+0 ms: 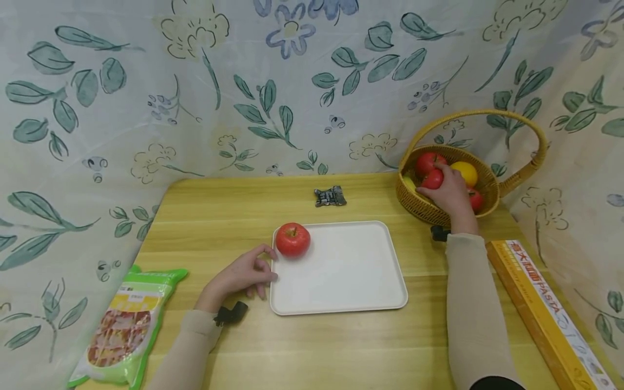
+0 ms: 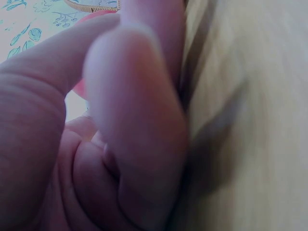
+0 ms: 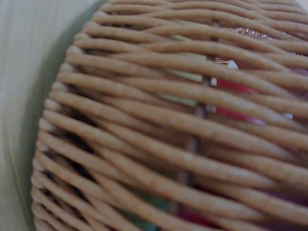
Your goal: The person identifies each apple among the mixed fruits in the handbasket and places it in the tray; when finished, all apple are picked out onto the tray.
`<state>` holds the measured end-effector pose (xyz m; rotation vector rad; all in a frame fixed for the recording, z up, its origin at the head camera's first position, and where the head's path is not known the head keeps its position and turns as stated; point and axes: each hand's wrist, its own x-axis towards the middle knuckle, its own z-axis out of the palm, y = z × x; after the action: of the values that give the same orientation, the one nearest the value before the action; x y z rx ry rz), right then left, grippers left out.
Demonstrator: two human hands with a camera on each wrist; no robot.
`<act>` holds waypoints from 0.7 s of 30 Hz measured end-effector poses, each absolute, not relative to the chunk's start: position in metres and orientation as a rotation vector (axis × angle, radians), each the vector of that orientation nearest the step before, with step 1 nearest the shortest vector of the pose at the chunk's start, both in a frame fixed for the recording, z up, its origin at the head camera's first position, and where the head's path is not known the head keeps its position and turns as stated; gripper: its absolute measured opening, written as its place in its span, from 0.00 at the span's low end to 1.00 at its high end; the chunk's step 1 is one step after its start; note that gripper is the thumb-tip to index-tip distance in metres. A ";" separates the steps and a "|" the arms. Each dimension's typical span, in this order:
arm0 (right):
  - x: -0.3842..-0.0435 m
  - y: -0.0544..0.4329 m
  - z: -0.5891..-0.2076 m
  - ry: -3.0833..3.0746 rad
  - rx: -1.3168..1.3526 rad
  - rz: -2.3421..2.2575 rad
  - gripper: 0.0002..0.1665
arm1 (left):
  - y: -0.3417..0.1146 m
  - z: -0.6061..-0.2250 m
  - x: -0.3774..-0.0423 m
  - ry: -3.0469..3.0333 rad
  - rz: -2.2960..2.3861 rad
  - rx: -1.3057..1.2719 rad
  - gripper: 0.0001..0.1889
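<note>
Inside the wicker basket (image 1: 519, 181), my right hand (image 1: 450, 192) grips a small red round fruit (image 1: 432, 179) between thumb and fingers. Around it lie a larger red fruit (image 1: 428, 161), a yellow fruit (image 1: 465, 172) and another red fruit (image 1: 475, 200). The right wrist view is filled by the basket's woven side (image 3: 159, 110), and the hand is hidden there. My left hand (image 1: 246, 272) rests at the left rim of a white tray (image 1: 341, 271), fingers loosely bent. A red apple (image 1: 293, 240) sits in the tray's upper left corner, close to those fingers.
A small black wrapped packet (image 1: 330, 196) lies behind the tray. To the left is a green food bag (image 1: 124, 325); a long yellow pasta box (image 1: 546, 319) lies along the right side. Floral cloth (image 1: 292, 97) hangs behind the wooden table (image 1: 312, 352).
</note>
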<state>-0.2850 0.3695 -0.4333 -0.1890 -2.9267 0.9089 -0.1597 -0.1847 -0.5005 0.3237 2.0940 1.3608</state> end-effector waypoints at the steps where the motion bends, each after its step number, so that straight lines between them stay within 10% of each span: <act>1: -0.285 0.369 -0.434 -2.929 -0.193 0.907 0.57 | -0.185 -0.500 -0.159 2.092 1.362 0.323 0.27; 21: -0.282 0.366 -0.433 -2.897 -0.211 0.896 0.53 | -0.184 -0.499 -0.159 2.095 1.362 0.330 0.26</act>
<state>-0.2824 0.3664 -0.4331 -0.2114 -2.8973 0.8961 -0.1591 -0.1844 -0.4994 0.3298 2.0948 1.3623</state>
